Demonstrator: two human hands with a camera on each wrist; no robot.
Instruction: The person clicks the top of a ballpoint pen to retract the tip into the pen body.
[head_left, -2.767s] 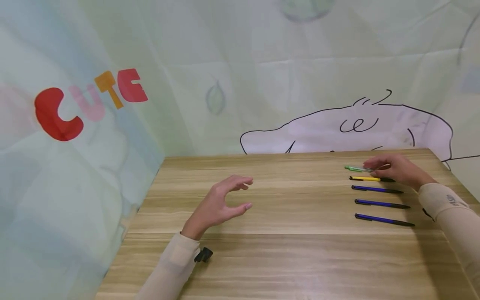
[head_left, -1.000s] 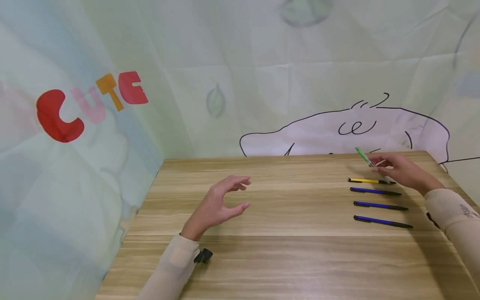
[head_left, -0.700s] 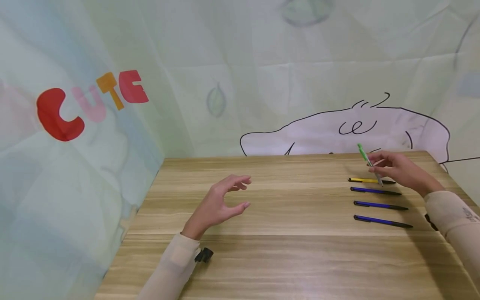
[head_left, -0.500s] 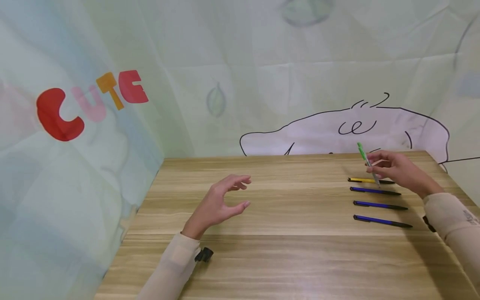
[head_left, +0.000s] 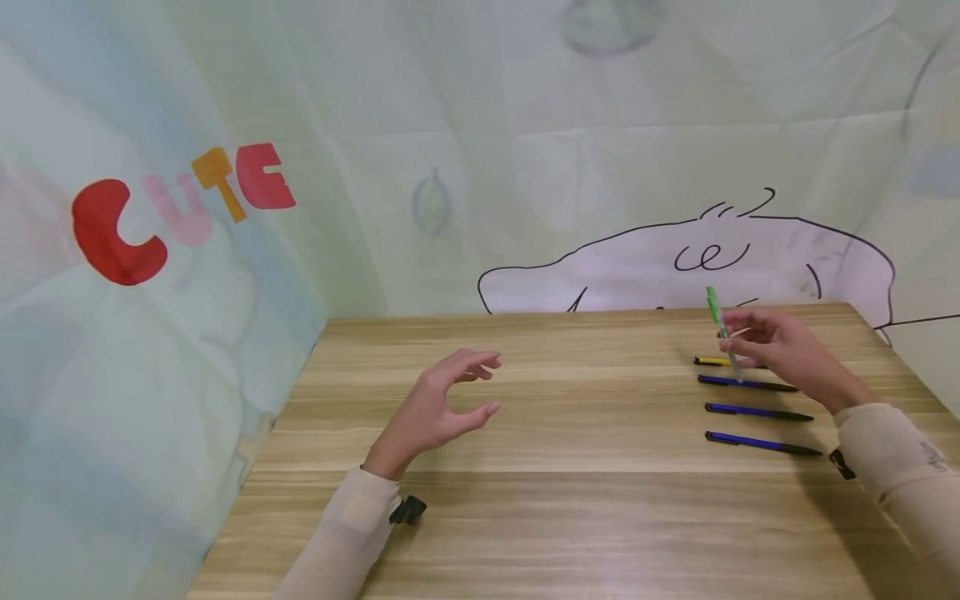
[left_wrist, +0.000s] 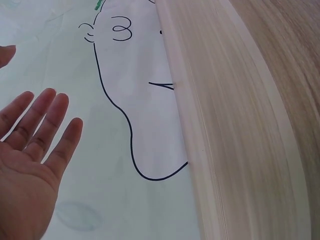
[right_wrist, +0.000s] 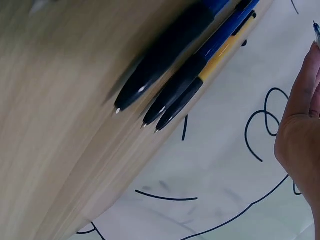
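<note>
In the head view my right hand (head_left: 780, 346) pinches a green pen (head_left: 713, 304) with a clear barrel between thumb and fingers. The pen stands steeply tilted, green end up, its lower end overlapping the nearby pens. Below it lie a yellow pen (head_left: 708, 361), partly behind the hand, and three blue pens with black grips, among them the nearest one (head_left: 761, 443). The right wrist view shows black pen grips (right_wrist: 165, 55) close up and the right hand (right_wrist: 300, 125) at the edge. My left hand (head_left: 438, 404) hovers over the table's left half, fingers loosely bent and thumb apart, holding nothing.
The wood-grain table (head_left: 525, 533) ends at a printed cloth backdrop (head_left: 420, 100) behind and on the left. Coloured letters (head_left: 120, 233) are on the left cloth, and a line-drawn figure (head_left: 630, 267) is behind the table's back edge.
The green pen, earlier flat at the top of the row, has been lifted and tilted up by my right hand, which has shifted slightly left and nearer. The left hand stays put.
</note>
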